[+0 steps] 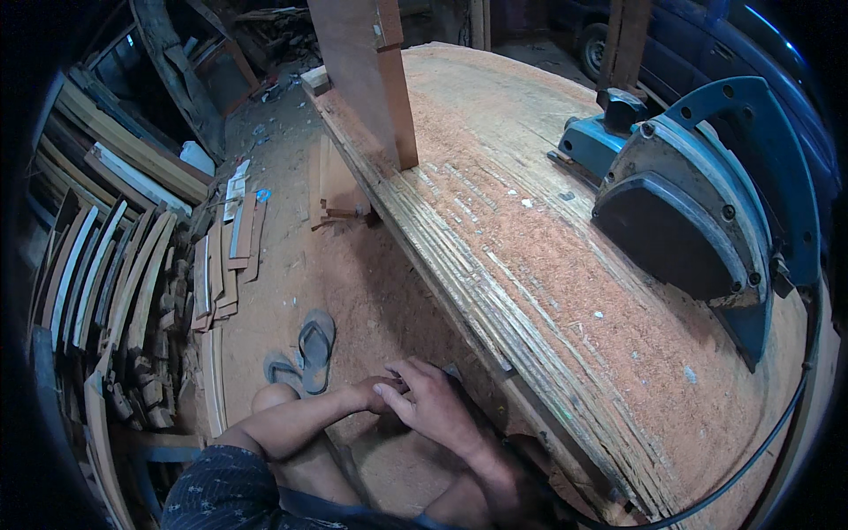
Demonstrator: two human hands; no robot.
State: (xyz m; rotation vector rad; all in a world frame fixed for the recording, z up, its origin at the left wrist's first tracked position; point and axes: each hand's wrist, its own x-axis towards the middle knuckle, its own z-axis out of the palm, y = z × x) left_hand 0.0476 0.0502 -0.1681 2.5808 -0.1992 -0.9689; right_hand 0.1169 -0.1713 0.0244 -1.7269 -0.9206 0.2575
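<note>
The person's left hand (375, 395) and right hand (431, 405) meet low over the lap, the right lying partly across the left. The fingers overlap and lie in shadow, so one cannot tell whether either grip is released, clenched or closed around something small; no tool shows in them. Just beside the hands runs the near edge of the workbench (499, 106), a long wooden top whose ridged strips (481, 296) bend with the lens.

Reddish sawdust (565, 274) lies thickly over that top, which suggests that a good deal of cutting is done, and sweeping it off is not. How much cutting is left cannot be judged. The teal circular saw (662, 230) rests on the right side of the bench, apart from both hands, its black cord (761, 450) curving down toward the near end. Beyond it sits a smaller teal power tool (590, 141), and toward the far left end a reddish board (362, 84) stands upright.

The saw and its cord take up much of the bench's right side, and the board partly blocks the view past it. On the floor lie the sandals (317, 340), then loose flat boards (232, 252); stacked timber (124, 265) crowds the left. Farthest off stands a blue vehicle (707, 55).
</note>
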